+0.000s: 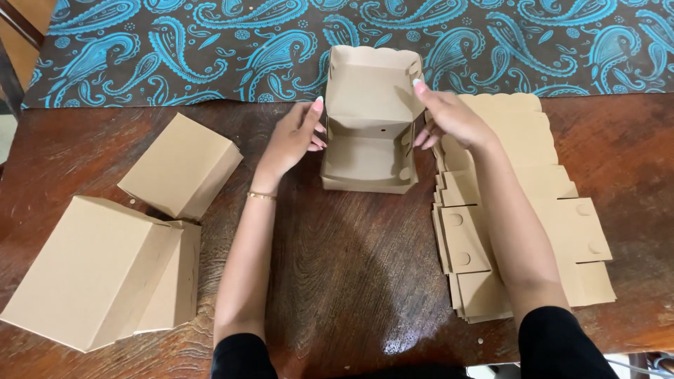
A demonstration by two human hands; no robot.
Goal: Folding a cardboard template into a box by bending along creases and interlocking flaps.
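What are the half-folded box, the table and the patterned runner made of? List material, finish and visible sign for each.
Half-folded tan box: thin brown cardboard, matte; sharp creases and die-cut tabs show.
Dark brown table: wood, glossy, probably varnished; visible grain and light glare.
Blue-and-brown paisley runner: looks like printed paper or cloth; lies flat, cannot tell which.

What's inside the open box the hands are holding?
The open cardboard box between the left hand and right hand looks empty: only its brown folded bottom and walls show. The front wall hides the very front of the bottom.
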